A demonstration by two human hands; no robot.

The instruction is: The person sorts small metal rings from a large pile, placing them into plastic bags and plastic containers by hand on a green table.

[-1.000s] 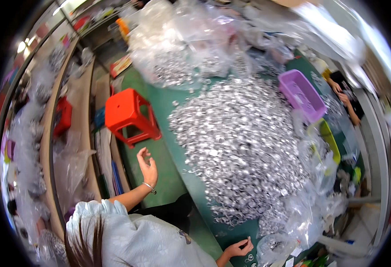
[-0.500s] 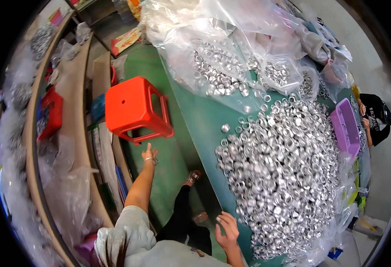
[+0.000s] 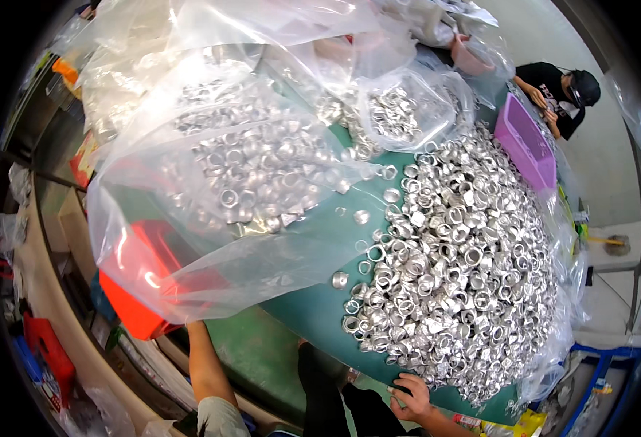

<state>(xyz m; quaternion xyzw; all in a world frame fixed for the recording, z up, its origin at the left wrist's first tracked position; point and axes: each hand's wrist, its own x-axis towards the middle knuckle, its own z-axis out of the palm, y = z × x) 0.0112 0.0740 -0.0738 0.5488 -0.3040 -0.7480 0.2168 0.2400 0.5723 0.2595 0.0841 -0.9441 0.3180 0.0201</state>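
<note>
A large heap of silvery metal rings [image 3: 466, 277] covers the right side of the green table [image 3: 306, 320]. My right hand [image 3: 411, 398] rests at the table's near edge beside the heap, fingers apart and slightly bent, with nothing seen in it. My left forearm [image 3: 209, 368] reaches forward to the red plastic stool [image 3: 134, 291]. Where it meets the stool and the hanging edge of a clear plastic bag [image 3: 276, 269], my left hand is hidden, so its fingers cannot be made out. More rings show through that bag.
A purple plastic basket [image 3: 526, 142] stands at the heap's far right, near another person [image 3: 557, 95] in black. A wooden shelf [image 3: 65, 313] runs along the left, with a red bin [image 3: 49, 357] on it. A second bag of rings [image 3: 400, 116] lies at the back.
My view has swung toward the table. My left arm, earlier stretched toward the stool with the hand visible, now ends at the stool and bag. My right hand has come to the table edge.
</note>
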